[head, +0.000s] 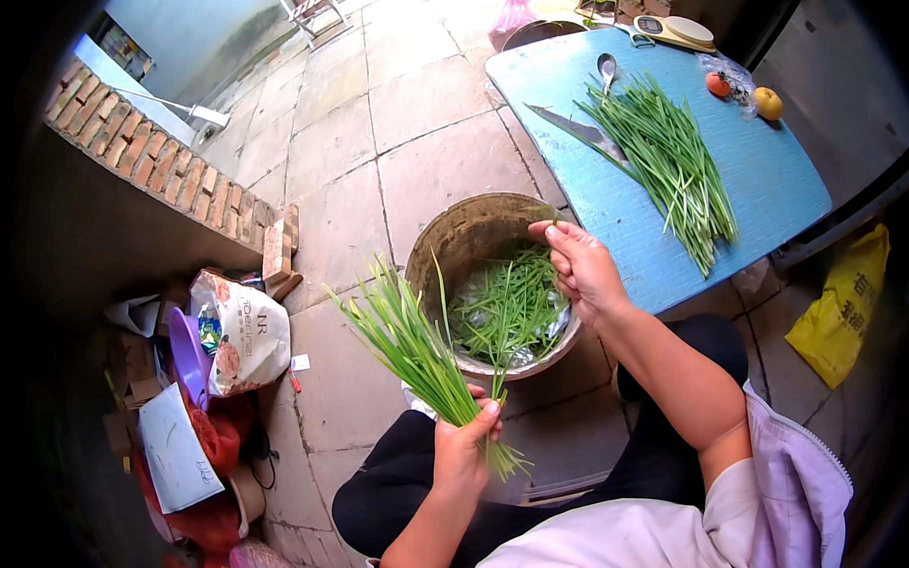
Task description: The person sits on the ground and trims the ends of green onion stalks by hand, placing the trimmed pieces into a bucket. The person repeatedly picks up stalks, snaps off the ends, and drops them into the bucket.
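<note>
My left hand (pixel 464 441) grips a bunch of garlic chives (pixel 419 345) near its pale cut ends, the green tips fanning away to the upper left. Over the right rim of a worn round bucket (pixel 452 224), my right hand (pixel 583 268) pinches a small green scrap between thumb and fingertips. Loose chive leaves (pixel 511 297) lie inside the bucket, with bits of clear plastic among them. On the blue table (pixel 626 255) rests a larger pile of chives (pixel 668 156). A knife (pixel 580 129) lies partly beneath that pile, its handle hidden.
The table also holds a spoon (pixel 607 70), a kitchen scale (pixel 675 32), a tomato (pixel 717 84) and a yellow fruit (pixel 768 104). A yellow plastic bag (pixel 838 308) lies right of my knee. Leftward stand a printed bag (pixel 250 336), a purple basin (pixel 186 353) and a low brick wall (pixel 157 159).
</note>
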Available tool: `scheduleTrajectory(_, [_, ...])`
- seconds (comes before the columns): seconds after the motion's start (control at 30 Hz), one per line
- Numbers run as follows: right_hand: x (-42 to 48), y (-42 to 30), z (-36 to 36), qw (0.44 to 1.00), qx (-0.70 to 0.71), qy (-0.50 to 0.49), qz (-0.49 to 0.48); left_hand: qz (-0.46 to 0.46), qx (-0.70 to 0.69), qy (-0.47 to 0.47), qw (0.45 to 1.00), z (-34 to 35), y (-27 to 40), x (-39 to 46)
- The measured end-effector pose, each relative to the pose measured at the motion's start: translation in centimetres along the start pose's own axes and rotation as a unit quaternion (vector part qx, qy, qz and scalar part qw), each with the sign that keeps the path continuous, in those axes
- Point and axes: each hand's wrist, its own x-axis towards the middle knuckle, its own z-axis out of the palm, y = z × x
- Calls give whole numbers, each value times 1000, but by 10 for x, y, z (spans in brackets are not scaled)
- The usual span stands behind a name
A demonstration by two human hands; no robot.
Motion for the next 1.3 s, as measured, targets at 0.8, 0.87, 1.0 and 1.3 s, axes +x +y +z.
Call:
scheduleTrajectory(0.8, [-56,53,38,975,-126,-115,145,76,-62,-46,994,15,4,29])
scheduleTrajectory(0.87, [-51,44,38,992,-79,-51,88,55,-95,-39,993,15,6,33])
scheduleTrajectory(1.0, [-48,32,28,970,-175,-129,111,29,-140,-42,989,12,8,39])
scheduleTrajectory(1.3, [-62,40,32,903,-346,-229,109,0,-189,-39,981,13,7,42])
